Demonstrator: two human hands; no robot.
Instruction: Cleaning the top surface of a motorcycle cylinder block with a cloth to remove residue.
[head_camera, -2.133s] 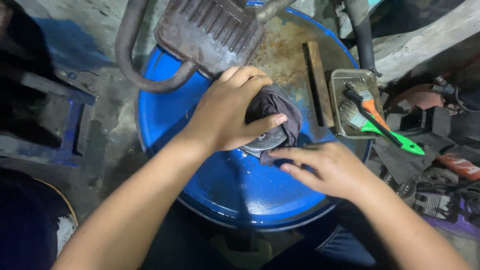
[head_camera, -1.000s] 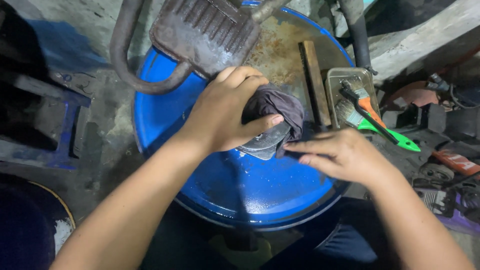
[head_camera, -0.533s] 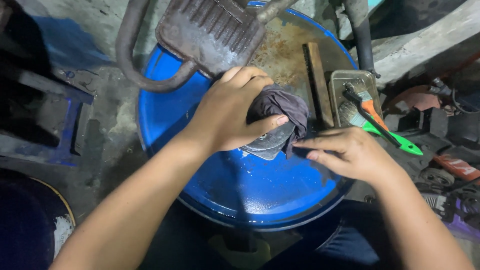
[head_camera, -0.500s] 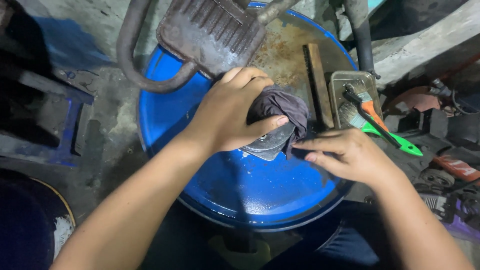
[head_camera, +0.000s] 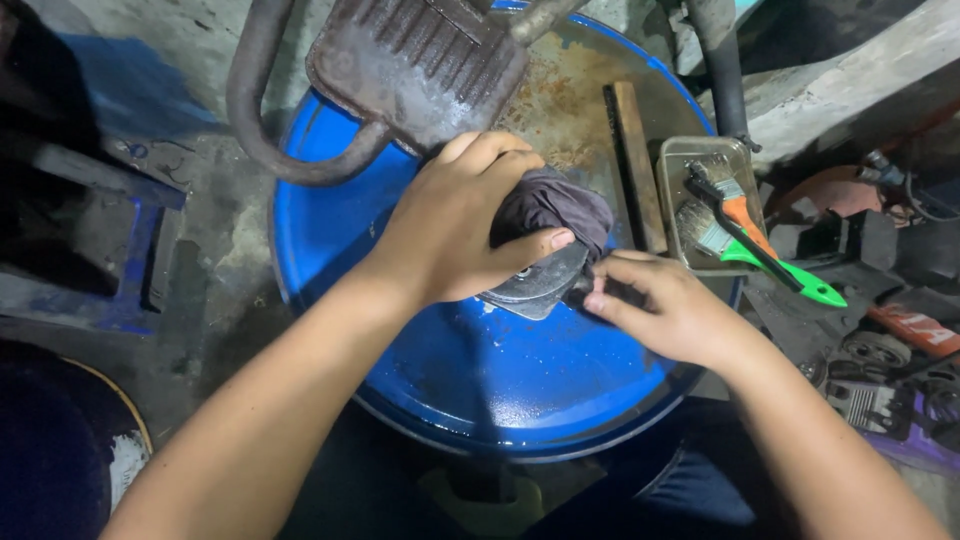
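Blue drum top w/ rusty patch at far side. Finned metal part w/ bent pipe on it. Wood strip beside metal tray w/ 2 brushes, orange-handled & green-handled.

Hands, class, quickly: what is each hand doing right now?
Left hand: closed on the dark cloth, pressing it on the round metal part.
Right hand: fingers pinching that part's edge on the blue drum.
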